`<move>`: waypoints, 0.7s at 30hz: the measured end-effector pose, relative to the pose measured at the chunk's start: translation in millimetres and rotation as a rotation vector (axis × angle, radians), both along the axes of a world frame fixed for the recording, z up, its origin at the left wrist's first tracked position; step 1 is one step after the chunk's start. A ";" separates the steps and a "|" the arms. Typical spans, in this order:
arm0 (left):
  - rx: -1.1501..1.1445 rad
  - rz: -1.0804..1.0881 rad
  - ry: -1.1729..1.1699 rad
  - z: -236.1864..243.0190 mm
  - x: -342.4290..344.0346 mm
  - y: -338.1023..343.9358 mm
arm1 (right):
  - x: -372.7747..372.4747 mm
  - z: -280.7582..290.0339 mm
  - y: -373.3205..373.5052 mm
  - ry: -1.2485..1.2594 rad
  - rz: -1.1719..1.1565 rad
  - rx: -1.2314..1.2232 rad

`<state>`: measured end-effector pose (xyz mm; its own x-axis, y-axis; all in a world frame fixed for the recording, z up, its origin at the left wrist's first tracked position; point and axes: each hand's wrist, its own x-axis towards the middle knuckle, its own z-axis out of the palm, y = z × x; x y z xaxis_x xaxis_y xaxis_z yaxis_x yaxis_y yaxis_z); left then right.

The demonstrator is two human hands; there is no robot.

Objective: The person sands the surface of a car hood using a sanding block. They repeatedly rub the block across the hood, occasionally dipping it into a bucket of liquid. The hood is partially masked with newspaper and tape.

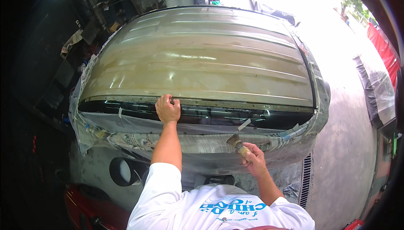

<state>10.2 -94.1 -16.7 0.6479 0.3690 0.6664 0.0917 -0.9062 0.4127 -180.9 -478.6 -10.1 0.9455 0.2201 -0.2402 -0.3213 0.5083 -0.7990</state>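
Note:
A vehicle roof [202, 61] with raised ribs and a patchy tan-gold surface stretches out in front of me. My left hand [168, 108] rests at its near edge strip [252, 104] with the fingers curled inward; what they pinch, if anything, is hidden. In my right hand [253, 159] is a putty knife [241, 147], gripped by its worn yellowish handle. Its blade points up and left, over the masked area below the dark glass band [210, 114]. Small pieces of pale tape stick near the glass.
Clear plastic sheeting and newspaper [134, 140] drape around the vehicle. A black cylindrical container [121, 172] stands on the floor at lower left. Floor grating [306, 179] runs at lower right. Farther right is a red cover [382, 51] beside plastic-wrapped items.

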 end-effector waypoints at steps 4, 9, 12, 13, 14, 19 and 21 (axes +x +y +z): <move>-0.002 0.001 0.014 2.3 -0.8 -2.3 | 4.3 7.3 -3.5 -0.007 -0.132 0.176; -0.017 -0.024 0.006 1.9 -1.5 -1.4 | 15.9 21.4 -8.9 -0.028 -0.364 0.252; -0.017 -0.023 -0.004 1.7 -0.9 -1.0 | 23.6 35.5 -14.0 -0.055 -0.337 0.209; -0.014 -0.021 -0.013 2.0 -0.1 -0.6 | 26.8 35.4 -16.9 -0.101 -0.330 0.162; -0.016 -0.022 -0.014 -0.2 -1.2 -0.2 | 28.1 32.1 -19.5 -0.139 -0.323 0.112; -0.027 -0.031 -0.036 0.0 -0.7 -1.0 | 45.1 54.8 -28.3 -0.318 -0.407 -0.099; -0.033 -0.040 -0.057 1.5 -1.5 -0.7 | 51.7 80.3 -25.1 -0.373 -0.500 -0.196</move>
<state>8.7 -94.8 -15.3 0.6235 0.3658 0.6910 0.0312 -0.8947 0.4456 -129.1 -503.7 70.2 0.9502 -0.2820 0.1327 0.2325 0.3580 -0.9043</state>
